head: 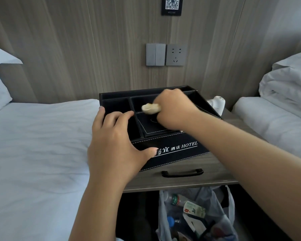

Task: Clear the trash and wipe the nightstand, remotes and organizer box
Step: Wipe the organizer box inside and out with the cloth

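A black leather organizer box (179,150) with white "HOTEL" lettering stands on the grey wooden nightstand (195,180), tilted toward me. My left hand (115,141) grips the box's front left corner, fingers over the rim and thumb on the front face. My right hand (174,108) is inside the box, holding a bunched cream cloth (150,108) against a middle divider. The remotes are not visible.
A white handheld device (216,102) lies behind the box on the right. Beds with white linen flank the nightstand on both sides. A clear trash bag (195,214) with bottles and wrappers sits on the floor under the nightstand. The drawer has a black handle (182,172).
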Demonstrator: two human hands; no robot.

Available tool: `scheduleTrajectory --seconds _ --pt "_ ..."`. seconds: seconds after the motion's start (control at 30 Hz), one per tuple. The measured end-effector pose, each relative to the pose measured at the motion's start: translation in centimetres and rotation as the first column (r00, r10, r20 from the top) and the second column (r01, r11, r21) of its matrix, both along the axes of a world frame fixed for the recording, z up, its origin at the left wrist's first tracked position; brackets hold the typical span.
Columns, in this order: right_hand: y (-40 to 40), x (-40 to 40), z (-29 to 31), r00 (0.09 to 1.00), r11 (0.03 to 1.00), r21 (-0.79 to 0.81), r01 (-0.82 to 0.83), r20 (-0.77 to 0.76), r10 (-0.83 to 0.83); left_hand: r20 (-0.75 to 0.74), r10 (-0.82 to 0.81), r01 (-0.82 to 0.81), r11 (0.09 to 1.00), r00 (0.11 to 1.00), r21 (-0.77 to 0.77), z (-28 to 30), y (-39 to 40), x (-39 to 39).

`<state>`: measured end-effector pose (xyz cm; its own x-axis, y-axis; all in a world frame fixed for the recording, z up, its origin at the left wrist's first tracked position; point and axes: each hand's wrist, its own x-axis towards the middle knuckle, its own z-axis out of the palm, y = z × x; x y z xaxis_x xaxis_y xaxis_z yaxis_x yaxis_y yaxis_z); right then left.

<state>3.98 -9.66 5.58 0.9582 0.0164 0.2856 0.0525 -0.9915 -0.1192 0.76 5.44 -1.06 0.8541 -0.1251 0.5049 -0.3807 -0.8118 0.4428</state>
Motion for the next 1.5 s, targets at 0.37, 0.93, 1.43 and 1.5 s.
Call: scheduleTrajectory --seconds 0.37,0.93,1.43,1.5 --pt "0.2 -4.0 0.6 0.949 0.943 0.155 -0.295 -0.066 0.308 -0.013 0.002 -0.002 1.000 1.000 -0.022 -0.1 0.1 -0.2" --pt "-9.0 -9.1 -8.1 0.791 0.541 0.830 -0.138 0.421 -0.444 0.172 -0.050 -0.010 0.944 0.984 0.329 0.6 -4.6 -2.8" --pt "-9.1 -10.3 -9.5 0.934 0.094 0.984 -0.149 0.171 -0.313 0.503 -0.054 -0.015 0.991 0.862 0.133 0.2 -8.7 2.0" --pt "-7.3 -11.1 -9.7 0.928 0.132 0.965 -0.225 0.253 -0.274 0.514 -0.145 0.116 0.989 0.845 0.088 -0.2 -6.2 2.8"
